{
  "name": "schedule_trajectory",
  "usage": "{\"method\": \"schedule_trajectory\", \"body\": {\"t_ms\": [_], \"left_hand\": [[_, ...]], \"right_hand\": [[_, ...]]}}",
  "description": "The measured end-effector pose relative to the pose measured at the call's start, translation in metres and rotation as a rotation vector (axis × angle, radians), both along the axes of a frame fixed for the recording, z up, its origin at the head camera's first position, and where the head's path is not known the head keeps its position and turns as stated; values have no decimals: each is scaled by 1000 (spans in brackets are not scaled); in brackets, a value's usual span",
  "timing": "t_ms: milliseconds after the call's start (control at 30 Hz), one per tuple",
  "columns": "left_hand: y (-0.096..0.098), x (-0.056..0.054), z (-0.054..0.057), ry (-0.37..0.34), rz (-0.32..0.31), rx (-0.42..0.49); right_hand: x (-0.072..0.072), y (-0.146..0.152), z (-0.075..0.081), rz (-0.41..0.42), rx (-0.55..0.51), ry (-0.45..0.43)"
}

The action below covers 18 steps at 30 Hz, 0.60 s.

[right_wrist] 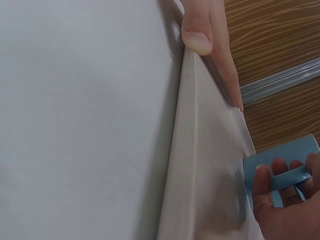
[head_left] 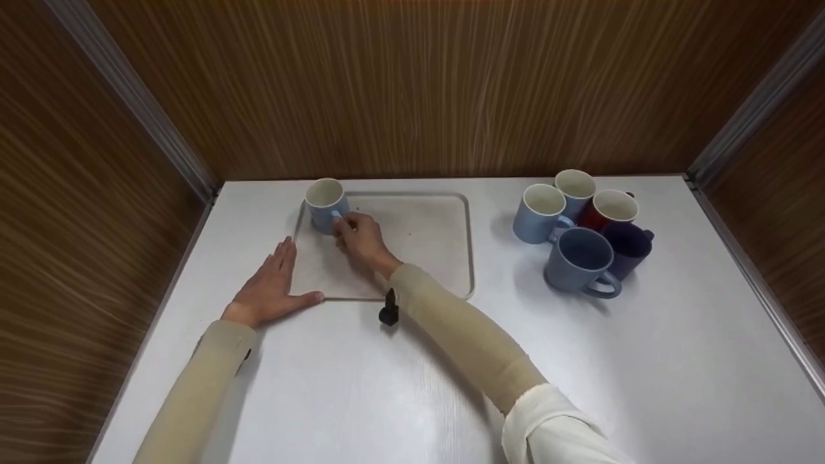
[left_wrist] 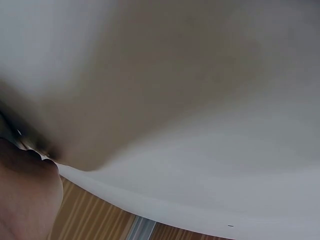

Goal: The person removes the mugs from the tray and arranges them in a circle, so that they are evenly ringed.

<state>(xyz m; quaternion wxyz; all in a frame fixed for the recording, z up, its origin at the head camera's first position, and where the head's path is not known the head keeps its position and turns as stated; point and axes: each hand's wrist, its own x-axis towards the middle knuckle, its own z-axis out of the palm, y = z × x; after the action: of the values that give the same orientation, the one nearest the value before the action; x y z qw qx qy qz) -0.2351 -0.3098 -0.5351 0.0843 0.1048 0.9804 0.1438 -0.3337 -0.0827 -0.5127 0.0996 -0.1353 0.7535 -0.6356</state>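
A light blue mug (head_left: 327,212) with a white inside stands upright at the far left corner of a beige tray (head_left: 425,251). My right hand (head_left: 364,240) grips its handle, and the right wrist view shows the fingers of that hand (right_wrist: 287,210) curled through the handle of the mug (right_wrist: 280,152). At the tray's near left corner lies my left hand (head_left: 271,287), fingers straight along the left edge and thumb on the front rim. The right wrist view also shows the left thumb on the tray's rim (right_wrist: 186,125). The left wrist view is mostly blurred.
To the right on the white table (head_left: 387,386) several mugs stand grouped: two light blue mugs (head_left: 535,222) (head_left: 573,187), a red mug (head_left: 596,216), a dark purple mug (head_left: 628,248) and a grey-blue mug (head_left: 570,270). Wood-grain panels (head_left: 412,90) enclose the back and sides.
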Motion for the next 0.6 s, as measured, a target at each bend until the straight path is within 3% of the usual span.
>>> {"method": "schedule_trajectory", "body": {"t_ms": [333,600], "left_hand": [[1,-4,-2,-8,3,-2],[1,-4,-2,-5,-4,-12]], "right_hand": [[-3,15,4,31,64,11],[-5,31,23,36,108,-6]]}}
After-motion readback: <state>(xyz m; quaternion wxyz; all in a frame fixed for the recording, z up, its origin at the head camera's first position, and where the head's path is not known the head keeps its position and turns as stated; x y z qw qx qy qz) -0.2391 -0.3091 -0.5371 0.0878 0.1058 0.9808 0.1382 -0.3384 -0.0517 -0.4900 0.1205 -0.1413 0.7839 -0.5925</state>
